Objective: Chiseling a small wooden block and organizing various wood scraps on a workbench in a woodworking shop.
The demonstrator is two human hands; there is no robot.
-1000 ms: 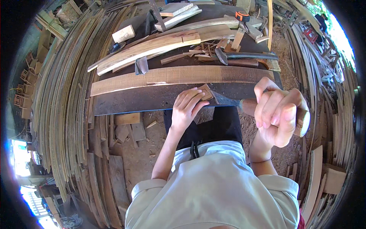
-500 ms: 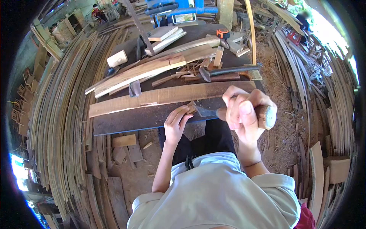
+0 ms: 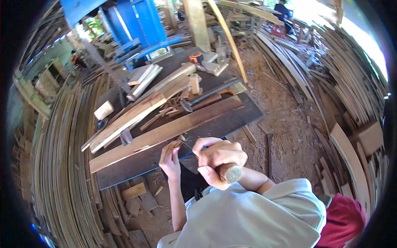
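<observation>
My right hand [image 3: 219, 159] is wrapped round the wooden handle [image 3: 230, 173] of a chisel, the handle's round butt facing me. Little of the narrow chisel blade [image 3: 187, 144] shows; it runs from my fist toward the small piece of wood [image 3: 181, 138]. Pinched in the fingertips of my left hand [image 3: 169, 160], that piece sits over the near side of the dark worktable [image 3: 202, 135]. Whether the blade's edge touches the wood is too small to tell. Just beyond both hands a long, slightly curved brown board [image 3: 165, 131] lies across the table.
Pale boards [image 3: 132, 118], a hammer [image 3: 186, 106], a wood block [image 3: 103, 110] and an orange tape measure [image 3: 196, 58] lie farther back on the table. A blue machine [image 3: 140, 25] stands behind. Long planks [image 3: 62, 165] are stacked at left. A person [image 3: 283, 14] sits far off at right.
The view has turned, so the table now slants up to the right. My right hand and the chisel are nearer my left hand, with the handle's butt turned more toward me.
</observation>
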